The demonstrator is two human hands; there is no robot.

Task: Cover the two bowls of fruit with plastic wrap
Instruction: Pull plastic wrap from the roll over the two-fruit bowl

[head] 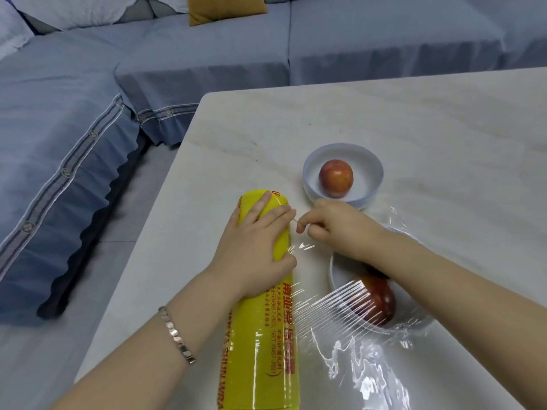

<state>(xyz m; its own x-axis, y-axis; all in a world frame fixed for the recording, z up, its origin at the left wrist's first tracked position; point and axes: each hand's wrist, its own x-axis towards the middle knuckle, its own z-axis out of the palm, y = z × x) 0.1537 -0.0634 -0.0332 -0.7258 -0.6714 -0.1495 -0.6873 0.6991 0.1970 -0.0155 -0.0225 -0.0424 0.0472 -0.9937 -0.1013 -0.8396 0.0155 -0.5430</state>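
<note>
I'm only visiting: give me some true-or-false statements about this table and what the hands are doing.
1. The far bowl has no wrap over it. True.
2. Each bowl holds two fruits. False: the far bowl and the near bowl each show one.
3. The left hand rests on the yellow roll. True.
4. The right hand holds a knife. False: its fingers pinch the film beside the roll.
5. The roll stands upright. False: it lies flat on the table.
</note>
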